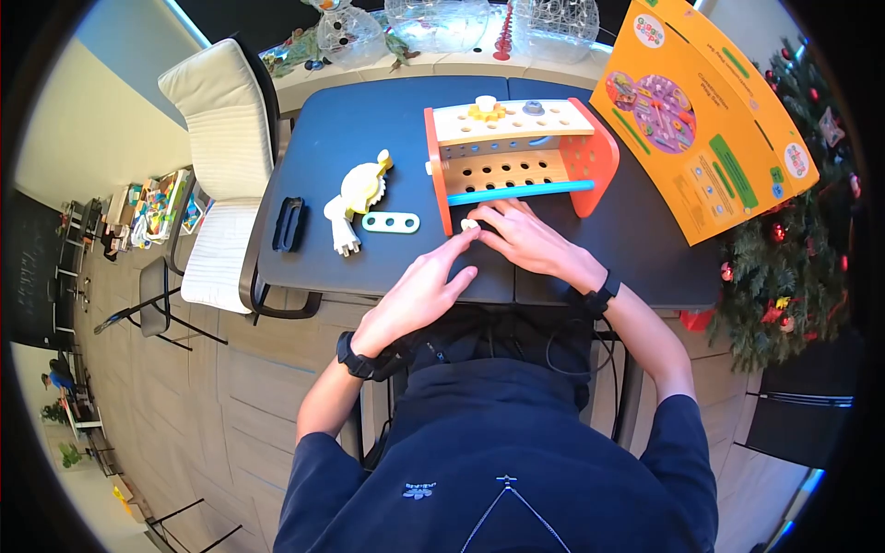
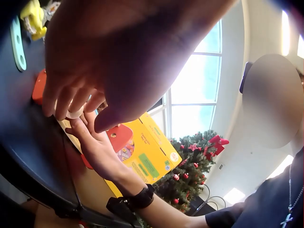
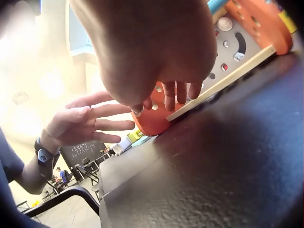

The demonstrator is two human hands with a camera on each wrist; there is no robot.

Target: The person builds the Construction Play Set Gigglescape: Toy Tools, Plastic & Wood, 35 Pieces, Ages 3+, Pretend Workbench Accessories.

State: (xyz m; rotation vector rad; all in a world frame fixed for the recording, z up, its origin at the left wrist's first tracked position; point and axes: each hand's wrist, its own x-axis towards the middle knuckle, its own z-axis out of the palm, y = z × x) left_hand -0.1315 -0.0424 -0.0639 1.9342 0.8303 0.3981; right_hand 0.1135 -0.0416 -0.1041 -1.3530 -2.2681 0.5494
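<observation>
A toy workbench (image 1: 516, 124) with red ends, a pale perforated top and a blue bar stands on the dark table. Just in front of its left end, the right hand (image 1: 539, 247) pinches a small white piece (image 1: 470, 224) between thumb and finger. In the right wrist view that piece (image 3: 138, 113) shows at the tips of the right hand (image 3: 152, 52). The left hand (image 1: 419, 290) has its index fingertip close beside the piece, its thumb apart. Straight, spread fingers of the left hand (image 3: 85, 121) show in the right wrist view; contact is unclear.
Left of the bench lie a pale green strip (image 1: 391, 222), a yellow toy piece (image 1: 362, 187), a white piece with prongs (image 1: 342, 229) and a black tray (image 1: 290, 224). An orange box (image 1: 701, 120) stands at the right. A padded chair (image 1: 217, 147) adjoins the table's left side.
</observation>
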